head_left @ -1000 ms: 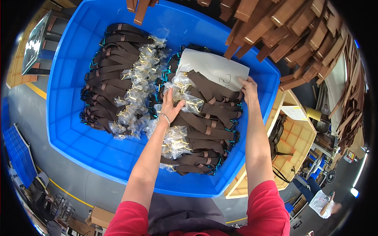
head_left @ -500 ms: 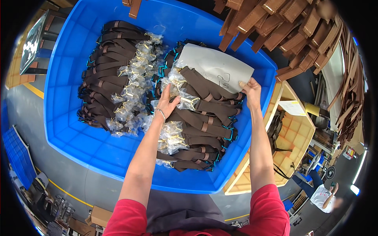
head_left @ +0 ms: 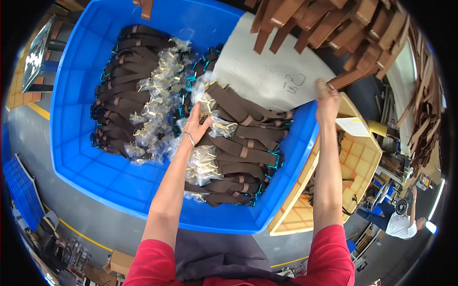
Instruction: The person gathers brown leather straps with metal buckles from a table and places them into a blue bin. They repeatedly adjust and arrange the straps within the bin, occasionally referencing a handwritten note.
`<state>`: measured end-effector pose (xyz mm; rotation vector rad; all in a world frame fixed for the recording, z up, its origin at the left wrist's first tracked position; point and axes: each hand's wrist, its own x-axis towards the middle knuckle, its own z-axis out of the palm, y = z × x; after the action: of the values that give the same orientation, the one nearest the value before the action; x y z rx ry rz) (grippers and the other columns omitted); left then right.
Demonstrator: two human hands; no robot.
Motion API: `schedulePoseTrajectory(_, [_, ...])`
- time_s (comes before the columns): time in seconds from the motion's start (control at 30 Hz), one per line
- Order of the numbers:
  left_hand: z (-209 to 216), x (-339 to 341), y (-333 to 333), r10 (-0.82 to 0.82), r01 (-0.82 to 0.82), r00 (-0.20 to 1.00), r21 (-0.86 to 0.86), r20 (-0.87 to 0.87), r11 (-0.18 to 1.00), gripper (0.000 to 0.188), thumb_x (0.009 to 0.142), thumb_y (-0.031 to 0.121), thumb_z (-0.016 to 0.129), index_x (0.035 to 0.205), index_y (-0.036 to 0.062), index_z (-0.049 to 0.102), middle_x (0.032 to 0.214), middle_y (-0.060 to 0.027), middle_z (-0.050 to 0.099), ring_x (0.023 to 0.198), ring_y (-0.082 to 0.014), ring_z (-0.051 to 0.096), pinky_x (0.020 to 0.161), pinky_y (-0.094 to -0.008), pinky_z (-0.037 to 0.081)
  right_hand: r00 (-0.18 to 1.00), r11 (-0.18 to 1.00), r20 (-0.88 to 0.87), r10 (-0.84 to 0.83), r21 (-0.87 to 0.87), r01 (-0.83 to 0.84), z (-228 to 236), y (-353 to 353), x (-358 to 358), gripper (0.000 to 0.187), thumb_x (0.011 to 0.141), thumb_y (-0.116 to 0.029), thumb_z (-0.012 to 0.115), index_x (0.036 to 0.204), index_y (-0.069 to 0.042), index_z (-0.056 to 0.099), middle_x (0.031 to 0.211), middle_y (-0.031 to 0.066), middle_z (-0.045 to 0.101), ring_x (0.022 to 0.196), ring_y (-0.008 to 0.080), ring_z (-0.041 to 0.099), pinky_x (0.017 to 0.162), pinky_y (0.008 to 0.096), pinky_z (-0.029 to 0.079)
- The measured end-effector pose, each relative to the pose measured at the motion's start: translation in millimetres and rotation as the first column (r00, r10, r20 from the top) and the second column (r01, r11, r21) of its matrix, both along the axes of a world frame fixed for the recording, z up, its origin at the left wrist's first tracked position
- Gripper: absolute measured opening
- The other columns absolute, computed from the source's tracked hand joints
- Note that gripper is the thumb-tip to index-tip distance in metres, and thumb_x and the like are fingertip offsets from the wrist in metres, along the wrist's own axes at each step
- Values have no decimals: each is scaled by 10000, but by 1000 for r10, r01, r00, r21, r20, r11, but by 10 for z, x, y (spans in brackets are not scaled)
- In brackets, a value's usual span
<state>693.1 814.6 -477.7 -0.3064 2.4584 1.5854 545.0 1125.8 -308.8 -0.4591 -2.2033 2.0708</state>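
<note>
The left hand (head_left: 196,125) lies open-fingered on the bagged clasps (head_left: 210,121) atop the brown straps (head_left: 241,143) in the blue bin (head_left: 95,171), while beyond it the right hand (head_left: 327,101) pinches the lifted grey sheet (head_left: 272,76) by its corner.

A factory or workshop floor: a big blue plastic bin (head_left: 86,157) packed with bundled brown straps (head_left: 248,138), more strap pieces hanging overhead (head_left: 362,28), wooden crates (head_left: 353,162), grey concrete floor (head_left: 57,209) with yellow lines, another person (head_left: 398,224) nearby.
</note>
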Motion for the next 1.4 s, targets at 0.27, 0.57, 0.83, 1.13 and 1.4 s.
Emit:
schedulePoseTrajectory(0.27, [187, -224, -32, -96, 179, 911, -175, 401, 968, 790, 758, 586, 415, 1357, 186, 91, 1382, -134, 185, 1240, -344, 238, 969, -512, 213, 948, 995, 310, -77, 80, 55, -208, 115, -19, 445, 700, -177, 630, 1114, -89, 492, 1121, 96, 514, 1030, 222, 482, 882, 381, 342])
schedulePoseTrajectory(0.57, [672, 580, -320, 224, -119, 928, -331, 298, 936, 641, 807, 593, 312, 1337, 244, 221, 1406, -66, 161, 1288, -305, 132, 969, -578, 86, 901, 403, 73, 427, 877, -262, -137, -636, 912, 496, 727, -260, 590, 1143, -21, 465, 1190, 216, 437, 1127, 368, 387, 952, 433, 291])
schedulePoseTrajectory(0.83, [305, 1544, -92, 296, -268, 798, -131, 525, 955, 730, 808, 578, 323, 1337, 90, 201, 1398, -181, 69, 1289, -326, 99, 1019, -468, 89, 596, -62, 699, 396, 668, -742, -380, -976, 2196, 774, 712, -563, 516, 1344, -241, 204, 1402, 144, 91, 1285, 358, 43, 956, 622, 6])
schedulePoseTrajectory(1.13, [521, 1676, -11, 502, -497, 691, -163, 519, 853, 724, 786, 575, 380, 1355, 195, 144, 1414, -131, 39, 1298, -304, 67, 990, -526, 89, 584, -42, 529, 615, 762, -647, -278, -867, 2278, 703, 718, -439, 548, 1305, -153, 288, 1374, 159, 171, 1271, 348, 126, 977, 575, 69])
schedulePoseTrajectory(1.4, [358, 2007, -104, 341, -476, 700, 53, 627, 878, 779, 760, 565, 437, 1356, 164, 136, 1408, -131, 83, 1292, -329, 74, 1012, -463, 134, 518, -25, 496, 697, 739, -674, -54, -957, 3423, 560, 652, -132, 602, 1167, -37, 402, 1102, 109, 446, 998, 252, 433, 786, 366, 350])
